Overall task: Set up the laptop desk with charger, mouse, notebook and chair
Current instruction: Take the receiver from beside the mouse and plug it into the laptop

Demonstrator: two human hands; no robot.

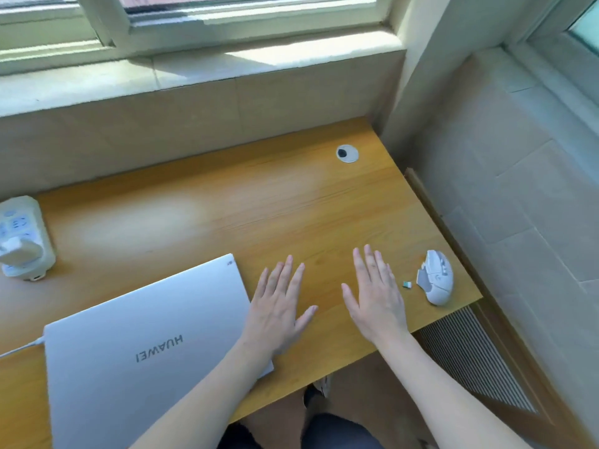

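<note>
A closed silver laptop (136, 345) lies skewed on the wooden desk (227, 215) at the front left, with a white cable (22, 348) plugged into its left side. A white charger brick (17, 251) sits in a white power strip (26, 228) at the left edge. Near the desk's right front corner rests a white mouse (436, 277), and beside it a tiny USB dongle (406, 284). My left hand (278, 306) lies flat and open just right of the laptop. My right hand (376, 293) is flat and open too, left of the dongle. No notebook or chair is visible.
A round cable grommet (347, 153) sits at the desk's back right. A stone window sill (162, 82) runs behind the desk. To the right stand a tiled wall (518, 189) and a slatted radiator cover (470, 358). My legs show under the desk's front edge.
</note>
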